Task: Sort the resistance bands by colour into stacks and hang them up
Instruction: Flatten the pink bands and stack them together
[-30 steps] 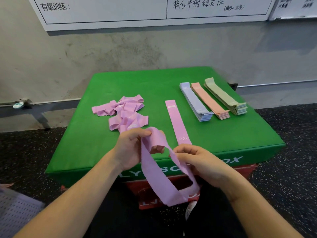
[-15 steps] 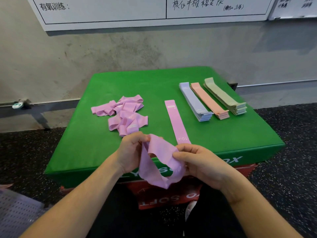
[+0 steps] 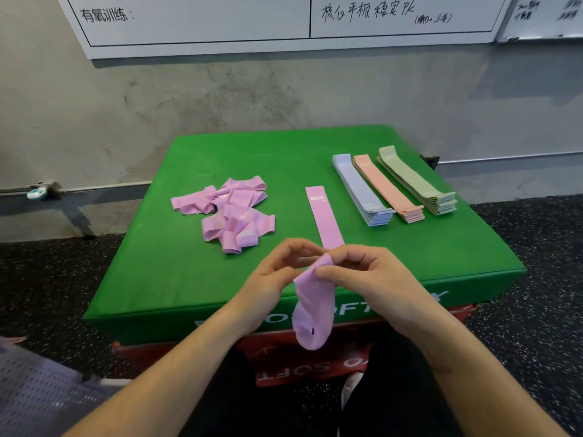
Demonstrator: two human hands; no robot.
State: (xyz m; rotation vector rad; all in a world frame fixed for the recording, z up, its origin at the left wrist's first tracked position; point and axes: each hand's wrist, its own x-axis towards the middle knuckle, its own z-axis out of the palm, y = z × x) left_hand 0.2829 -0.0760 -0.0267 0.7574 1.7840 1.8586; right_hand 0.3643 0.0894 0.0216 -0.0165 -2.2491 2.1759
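Note:
A pink band (image 3: 312, 310) hangs folded from both my hands over the near edge of the green box (image 3: 164, 279). My left hand (image 3: 271, 279) and my right hand (image 3: 372, 279) pinch its top end together. One pink band (image 3: 323, 216) lies flat and straight on the box in front of my hands. A loose heap of pink bands (image 3: 233, 212) sits to the left. At the right lie three neat stacks: lilac (image 3: 359, 190), peach (image 3: 386, 187) and pale green (image 3: 416, 181).
The green box rests on a red box (image 3: 284, 367) on dark speckled floor. A concrete wall with whiteboards (image 3: 195, 20) stands behind. A perforated grey panel (image 3: 31, 395) lies at lower left.
My hands have come together and risen over the box edge. The pink band, earlier a wide open loop, now hangs folded flat and narrow between them.

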